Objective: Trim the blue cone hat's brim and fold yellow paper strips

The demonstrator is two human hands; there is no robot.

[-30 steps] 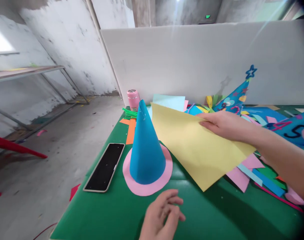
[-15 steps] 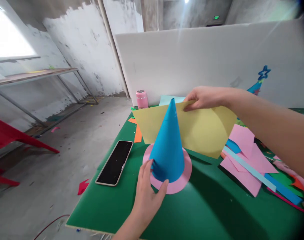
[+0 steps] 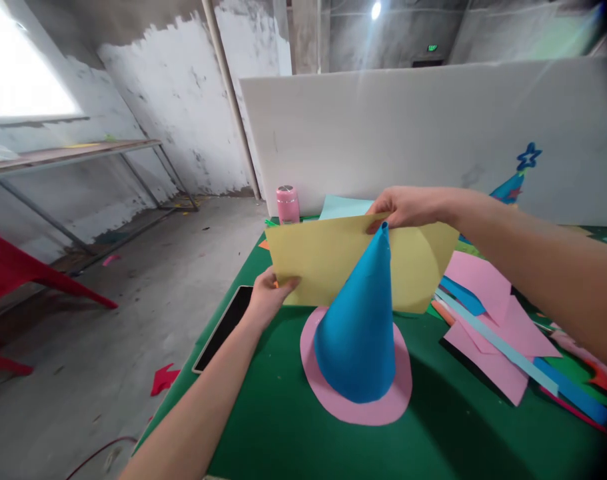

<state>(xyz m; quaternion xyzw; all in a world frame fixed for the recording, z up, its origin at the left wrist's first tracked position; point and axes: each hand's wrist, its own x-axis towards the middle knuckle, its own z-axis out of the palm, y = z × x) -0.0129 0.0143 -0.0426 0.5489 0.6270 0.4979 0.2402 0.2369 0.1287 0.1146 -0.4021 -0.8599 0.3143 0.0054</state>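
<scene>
A blue paper cone (image 3: 360,333) with a round pink brim (image 3: 356,410) stands on the green tabletop, its tip leaning right. Behind it a yellow sheet (image 3: 318,257) is held up on edge. My right hand (image 3: 400,207) pinches the sheet's top edge, just behind the cone's tip. At the sheet's lower left side, my left hand (image 3: 270,297) grips it between thumb and fingers. The cone hides part of the sheet.
A phone (image 3: 226,330) lies left of my left hand. Pink paper scraps (image 3: 488,287) and coloured strips lie at the right. A pink jar (image 3: 288,205) and a light blue sheet (image 3: 340,207) stand or lie behind, before a white panel (image 3: 408,133).
My left hand has left the cone's base and taken hold of the yellow sheet's left side. The cone and brim sit nearer and further right, and the cone's tip leans right.
</scene>
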